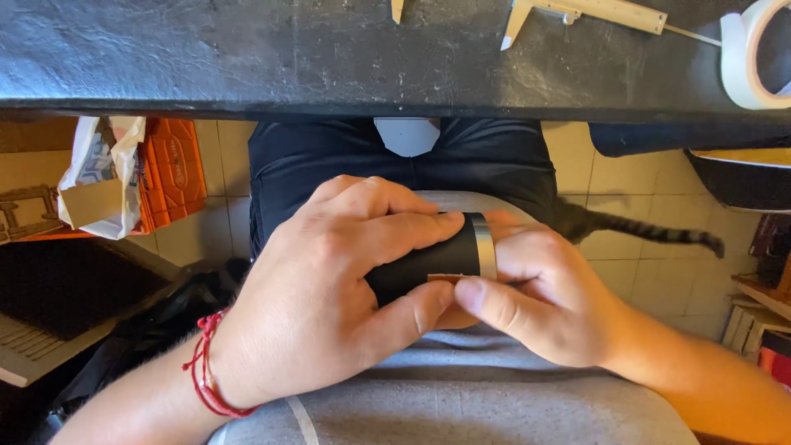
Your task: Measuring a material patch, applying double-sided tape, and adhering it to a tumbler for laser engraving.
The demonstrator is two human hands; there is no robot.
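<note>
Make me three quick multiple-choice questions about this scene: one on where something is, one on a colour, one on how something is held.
1. Where is the roll of tape?
A. on the dark tabletop
B. on the floor
C. in the lap

2. What colour is the wrist cord?
A. blue
B. red
C. green

3. How is the black cylinder held?
A. lying loose
B. one hand only
C. both hands

Answers: A, it lies at the tabletop's right end; B, red strands circle the left wrist; C, left hand wraps it, right hand grips its metal-ringed end.

Both hands [321, 288] [535, 297] together — fingers curled
</note>
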